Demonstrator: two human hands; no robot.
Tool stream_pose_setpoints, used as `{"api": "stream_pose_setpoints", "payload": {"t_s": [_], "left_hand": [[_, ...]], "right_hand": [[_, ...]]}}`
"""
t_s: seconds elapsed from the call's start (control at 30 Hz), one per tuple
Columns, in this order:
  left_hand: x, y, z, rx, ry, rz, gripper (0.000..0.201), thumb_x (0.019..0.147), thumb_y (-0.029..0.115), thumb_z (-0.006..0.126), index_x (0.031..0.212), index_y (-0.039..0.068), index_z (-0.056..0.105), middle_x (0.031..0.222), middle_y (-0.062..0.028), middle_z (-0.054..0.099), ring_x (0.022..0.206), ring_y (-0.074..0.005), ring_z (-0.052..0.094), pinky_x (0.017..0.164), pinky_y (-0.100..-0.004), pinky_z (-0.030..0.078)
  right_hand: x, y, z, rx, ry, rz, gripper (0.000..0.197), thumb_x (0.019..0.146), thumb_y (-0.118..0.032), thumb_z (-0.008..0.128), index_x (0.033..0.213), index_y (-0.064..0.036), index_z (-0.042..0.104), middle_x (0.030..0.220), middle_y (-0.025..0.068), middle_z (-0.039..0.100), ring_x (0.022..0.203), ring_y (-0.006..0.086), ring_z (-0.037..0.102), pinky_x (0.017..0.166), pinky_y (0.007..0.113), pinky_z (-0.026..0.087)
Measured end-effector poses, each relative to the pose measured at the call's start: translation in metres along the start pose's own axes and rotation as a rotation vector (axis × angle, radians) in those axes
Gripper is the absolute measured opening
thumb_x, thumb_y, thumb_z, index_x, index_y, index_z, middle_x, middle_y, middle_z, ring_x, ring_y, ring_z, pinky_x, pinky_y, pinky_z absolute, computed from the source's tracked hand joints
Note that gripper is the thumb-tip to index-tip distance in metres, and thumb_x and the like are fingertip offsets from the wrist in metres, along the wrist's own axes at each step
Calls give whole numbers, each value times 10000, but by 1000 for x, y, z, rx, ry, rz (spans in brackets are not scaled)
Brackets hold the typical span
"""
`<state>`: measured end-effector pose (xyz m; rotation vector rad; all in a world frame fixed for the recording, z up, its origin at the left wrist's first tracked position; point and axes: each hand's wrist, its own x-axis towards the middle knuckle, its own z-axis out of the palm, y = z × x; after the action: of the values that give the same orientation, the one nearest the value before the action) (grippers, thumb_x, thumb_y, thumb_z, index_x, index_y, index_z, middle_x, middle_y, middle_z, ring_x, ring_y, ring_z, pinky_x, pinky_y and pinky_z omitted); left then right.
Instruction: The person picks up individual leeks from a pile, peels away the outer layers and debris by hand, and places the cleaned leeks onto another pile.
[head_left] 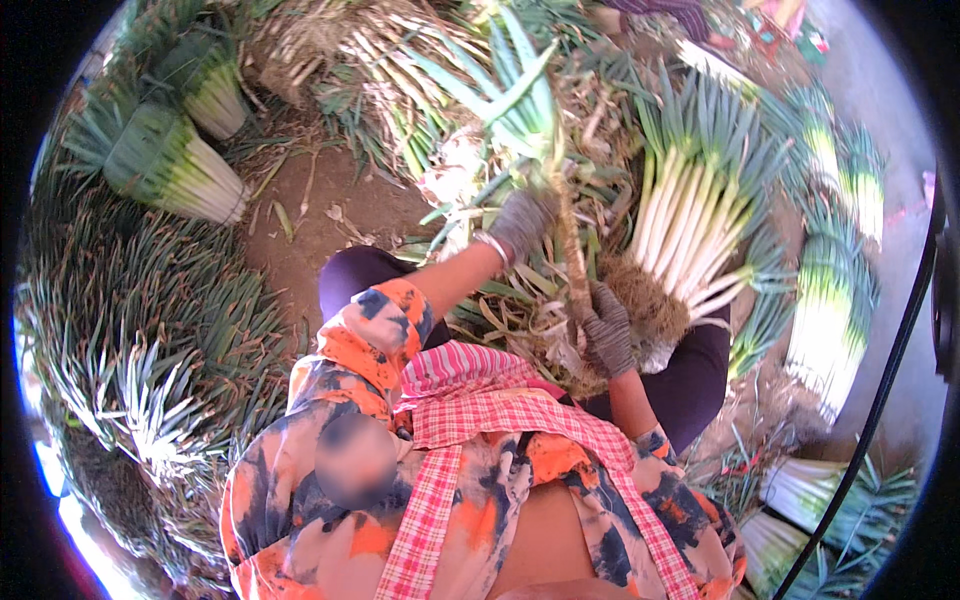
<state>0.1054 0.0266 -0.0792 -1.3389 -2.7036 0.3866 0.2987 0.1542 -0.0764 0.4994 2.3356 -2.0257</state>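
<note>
A long green onion stands slanted in front of me, its green leaves fanning out at the far end and its shank wrapped in brownish outer skin. My gloved right hand is closed round its lower end. Higher up, my gloved left hand is closed against the stalk where the leaves begin; its fingers are slightly blurred. Stripped leaves and skins lie heaped between my knees. Right of the stalk rests a pile of cleaned green onions with white shanks, their roots toward me.
Tied bundles of green onions lie at the far left, with others along the right. A wide mass of leafy onions covers the left side. Unpeeled stalks are piled ahead. A black cable crosses the right; another person's striped sleeve shows far off.
</note>
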Motion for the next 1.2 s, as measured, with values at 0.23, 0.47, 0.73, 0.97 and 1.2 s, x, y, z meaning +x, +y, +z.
{"api": "stream_pose_setpoints", "payload": {"t_s": [0.23, 0.47, 0.73, 0.97, 1.2], "left_hand": [[-85, 21, -58, -1638, -934, 102, 233, 798, 244, 611, 956, 73, 599, 666, 25, 542, 571, -126, 501, 488, -290, 424], [1, -81, -43, -2312, 218, -519, 464, 809, 224, 627, 1184, 18, 445, 925, -147, 575, 719, -236, 578, 691, -331, 511], [8, -98, -38, -2637, 348, -196, 301, 798, 146, 641, 992, -57, 531, 795, -140, 610, 607, -233, 602, 515, -318, 511], [18, -102, -40, -2286, 481, -693, 272, 805, 148, 643, 1024, 31, 531, 815, -68, 600, 649, -189, 580, 575, -333, 507], [25, -99, 26, -1676, 443, -913, 244, 822, 166, 606, 1016, 33, 539, 813, -75, 601, 676, -144, 584, 513, -277, 470]], "right_hand": [[39, -18, -14, -378, 227, -434, 293, 875, -216, 506, 1036, 20, 571, 890, 198, 612, 776, 293, 616, 681, 353, 471], [14, -42, 8, -614, 256, -554, 319, 828, -151, 585, 1105, 2, 541, 916, 189, 607, 708, 285, 627, 616, 338, 485], [27, -36, 6, -92, -210, -9, 567, 805, -271, 635, 1249, -4, 406, 949, 136, 583, 812, 210, 565, 701, 318, 468], [18, -46, 60, -637, 174, -400, 373, 823, -176, 596, 1117, 22, 482, 731, 170, 590, 604, 224, 600, 552, 363, 470], [22, -43, 78, -635, 199, -418, 394, 818, -215, 604, 1104, 34, 496, 727, 224, 593, 619, 323, 603, 557, 374, 470]]}}
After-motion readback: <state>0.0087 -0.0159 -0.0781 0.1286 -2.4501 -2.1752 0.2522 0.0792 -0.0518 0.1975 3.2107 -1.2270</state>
